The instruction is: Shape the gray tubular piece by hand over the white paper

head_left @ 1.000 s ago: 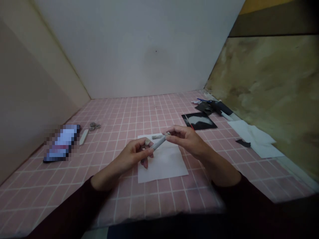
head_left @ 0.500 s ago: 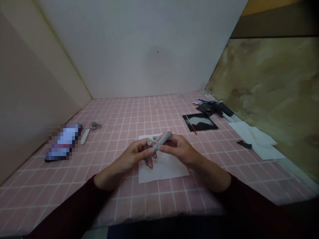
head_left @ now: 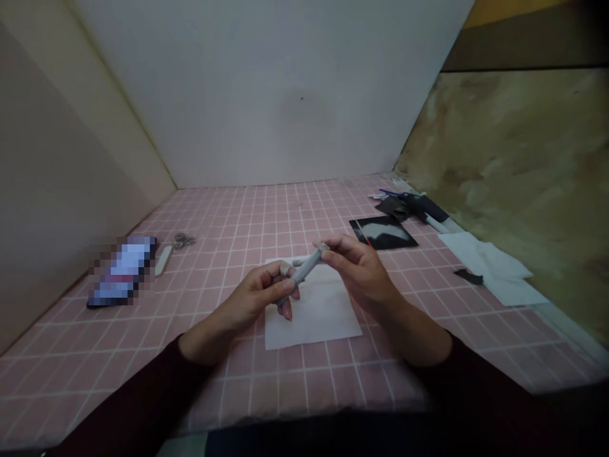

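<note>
A grey stick-shaped piece (head_left: 307,269) is held at a slant above a white paper sheet (head_left: 311,317). My left hand (head_left: 269,285) pinches its lower end between thumb and fingers. The fingers of my right hand (head_left: 349,257) are closed on its upper right end. A small grey piece (head_left: 298,262) lies near the top edge of the sheet, between the hands. What the grey stick is made of cannot be made out.
Left on the pink checked tablecloth (head_left: 238,222) are a pixelated phone (head_left: 124,273), a white strip (head_left: 163,260) and grey coiled bits (head_left: 183,240). Right are a black picture (head_left: 387,232) with a red stick (head_left: 368,242), dark scraps (head_left: 394,207) and white papers (head_left: 495,266).
My right hand has moved up and right along the grey stick to its upper end, now partly covering the red stick. My left hand has hardly moved.
</note>
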A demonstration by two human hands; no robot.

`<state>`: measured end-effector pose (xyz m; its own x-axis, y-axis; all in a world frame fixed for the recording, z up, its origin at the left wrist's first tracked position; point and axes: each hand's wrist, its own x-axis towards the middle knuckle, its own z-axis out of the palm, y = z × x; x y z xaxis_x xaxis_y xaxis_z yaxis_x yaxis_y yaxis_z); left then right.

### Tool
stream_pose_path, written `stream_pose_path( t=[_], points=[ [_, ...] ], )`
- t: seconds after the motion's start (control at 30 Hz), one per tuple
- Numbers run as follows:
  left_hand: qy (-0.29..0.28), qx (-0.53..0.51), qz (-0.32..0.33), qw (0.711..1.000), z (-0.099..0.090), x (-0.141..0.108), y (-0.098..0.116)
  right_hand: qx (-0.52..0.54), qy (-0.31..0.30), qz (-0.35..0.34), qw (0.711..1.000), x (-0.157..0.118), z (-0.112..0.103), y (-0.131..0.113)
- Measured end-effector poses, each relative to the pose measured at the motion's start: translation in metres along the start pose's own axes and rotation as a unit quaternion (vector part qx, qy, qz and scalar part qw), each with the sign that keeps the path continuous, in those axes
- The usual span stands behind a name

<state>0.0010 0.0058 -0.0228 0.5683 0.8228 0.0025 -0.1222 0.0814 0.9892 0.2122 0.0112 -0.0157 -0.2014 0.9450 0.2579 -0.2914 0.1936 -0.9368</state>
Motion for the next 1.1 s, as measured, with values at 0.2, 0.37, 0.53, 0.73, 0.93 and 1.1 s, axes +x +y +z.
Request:
stream_pose_path(
  t=[0.2,0.37,0.53,0.73,0.93,1.1],
  points=[
    [-0.002,-0.009,0.004,1.0,0.0,0.0,0.0,0.003,-0.094,0.04,0.995,-0.001,0.002,0.0],
    [0.003,-0.013,-0.002,1.0,0.001,0.0,-0.001,0.007,0.002,0.006,1.0,0.0,0.001,-0.001],
    [0.017,-0.009,0.004,1.0,0.001,0.0,-0.002,-0.007,-0.092,0.047,0.995,-0.001,0.004,-0.004],
    [0.032,-0.015,-0.011,0.999,0.002,0.0,-0.003,0.009,0.029,0.034,0.999,0.001,-0.005,-0.002],
    [0.033,-0.014,-0.014,0.999,0.003,-0.001,-0.002,0.052,0.013,0.028,0.998,0.003,-0.008,0.002],
    [0.037,0.01,-0.013,0.999,0.0,-0.001,-0.001,0.027,0.0,0.02,0.999,0.004,-0.009,-0.002]
  ],
)
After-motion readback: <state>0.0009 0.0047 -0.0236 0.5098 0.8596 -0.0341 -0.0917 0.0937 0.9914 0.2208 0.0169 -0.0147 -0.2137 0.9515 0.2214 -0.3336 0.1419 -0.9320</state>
